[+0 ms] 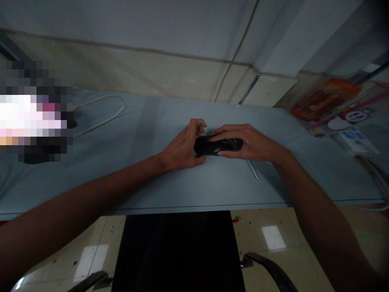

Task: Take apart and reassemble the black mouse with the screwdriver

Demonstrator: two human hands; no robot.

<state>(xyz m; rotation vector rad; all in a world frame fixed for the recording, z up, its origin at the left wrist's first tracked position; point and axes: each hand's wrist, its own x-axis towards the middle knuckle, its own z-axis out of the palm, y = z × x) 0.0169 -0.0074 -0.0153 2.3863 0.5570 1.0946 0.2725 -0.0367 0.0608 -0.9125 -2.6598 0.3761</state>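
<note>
1. Blue-grey tabletop [170,188]: under the fingers [227,133], spreading to both sides.
2. Looped white cable [114,115]: on the tabletop, well left of the fingers.
3. Tiled wall [127,71]: beyond the fingers.
4. Blurred orange item [330,97]: far right of the fingers, by the wall.
5. White-and-blue box [358,140]: right of the fingers, nearer than the orange item.
6. Glossy tiled floor [258,255] and dark chair armrests [269,266]: below and nearer than the fingers.

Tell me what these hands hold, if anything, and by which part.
A black object: the right hand grips its right part, fingers along the far side, thumb the near. The left hand is at its left end; whether it grips is unclear.
</note>
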